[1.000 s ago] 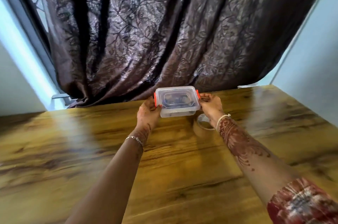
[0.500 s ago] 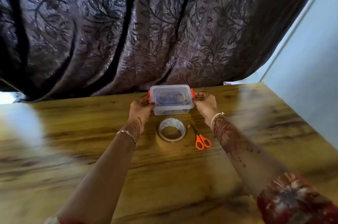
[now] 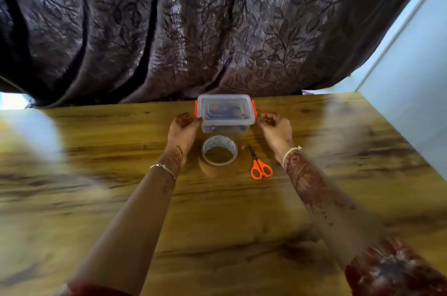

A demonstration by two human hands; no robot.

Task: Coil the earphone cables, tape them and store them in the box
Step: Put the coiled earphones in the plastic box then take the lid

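Tape roll (image 3: 217, 142) and scissors (image 3: 257, 164) lie just before lidded box (image 3: 226, 112).

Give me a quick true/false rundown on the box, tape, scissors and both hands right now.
1. The box has its lid on. True.
2. The scissors lie left of the tape roll. False: they lie to its right.
3. The tape roll sits on the near side of the box. True.
4. The right hand holds the scissors. False: they lie untouched on the table; that hand is by the box's right end.
5. The left hand is at the box's left end. True.
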